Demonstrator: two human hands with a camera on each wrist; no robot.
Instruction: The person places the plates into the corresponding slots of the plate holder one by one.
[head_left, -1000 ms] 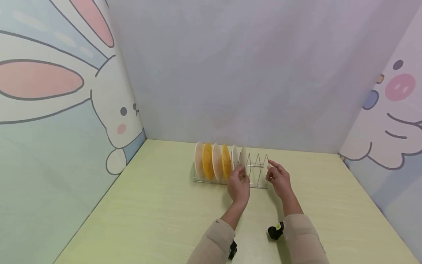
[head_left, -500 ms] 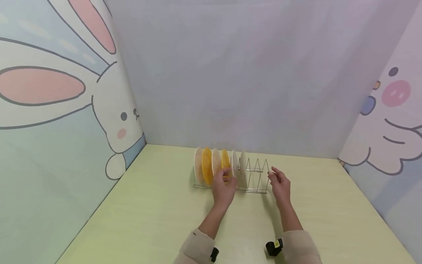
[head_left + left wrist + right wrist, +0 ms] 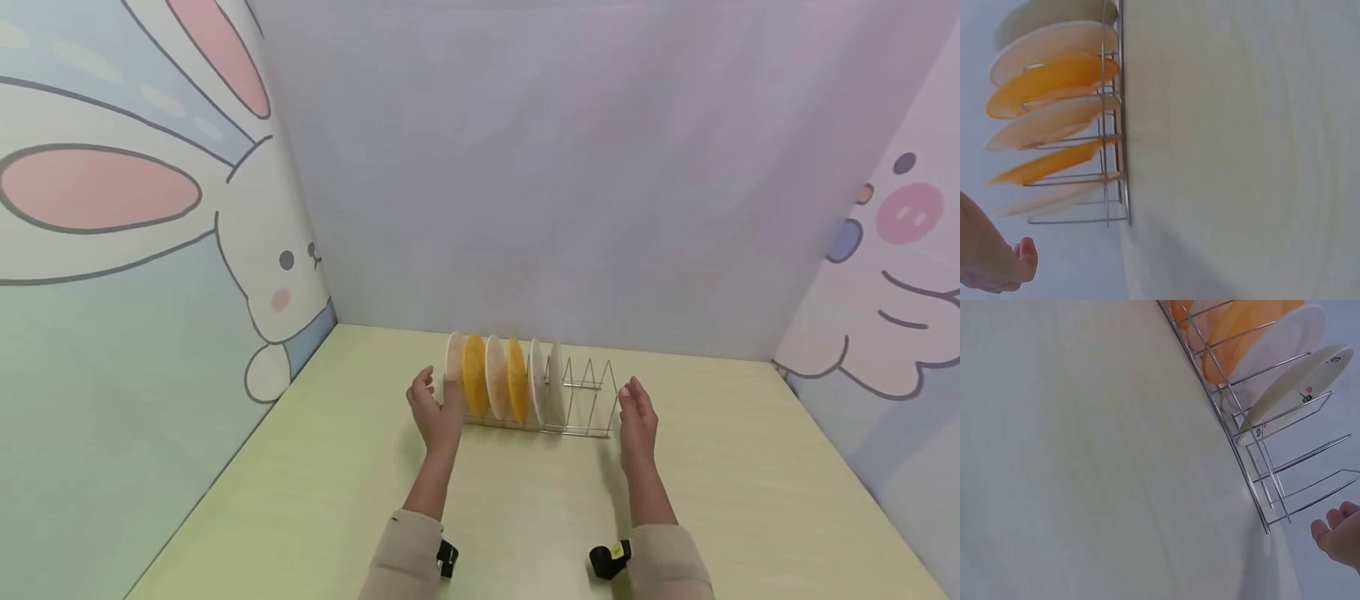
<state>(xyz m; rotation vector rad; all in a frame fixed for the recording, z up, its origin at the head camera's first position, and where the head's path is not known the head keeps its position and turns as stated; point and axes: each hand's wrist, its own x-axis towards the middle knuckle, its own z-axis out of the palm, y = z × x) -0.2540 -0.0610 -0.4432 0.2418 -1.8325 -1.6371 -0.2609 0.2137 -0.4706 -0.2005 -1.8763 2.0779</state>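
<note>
A metal wire dish rack (image 3: 588, 432) stands at the back of the table, holding several plates upright on edge. From the left come a white plate (image 3: 455, 354), an orange plate (image 3: 474, 375), another white plate (image 3: 495, 375), a second orange plate (image 3: 516, 379), a third white plate (image 3: 536, 383) and a pale plate (image 3: 557, 383) with small printed marks. My left hand (image 3: 438, 417) is at the rack's left end, fingers loosely bent, overlapping the leftmost plate in the head view. Beside the right end wire, my right hand (image 3: 637, 421) has its fingers extended upward and holds nothing.
The rack's right-hand slots (image 3: 588, 387) carry no plates. A grey cloth backdrop (image 3: 525, 167) rises behind the table (image 3: 525, 517), with cartoon-printed side walls (image 3: 150, 375). Black wrist cameras (image 3: 609, 561) sit under both beige sleeves.
My left hand has released the pale plate, which stays upright in the rack, and moved left to the rack's left end. The right hand has drawn slightly off the right end wire, fingers straightening.
</note>
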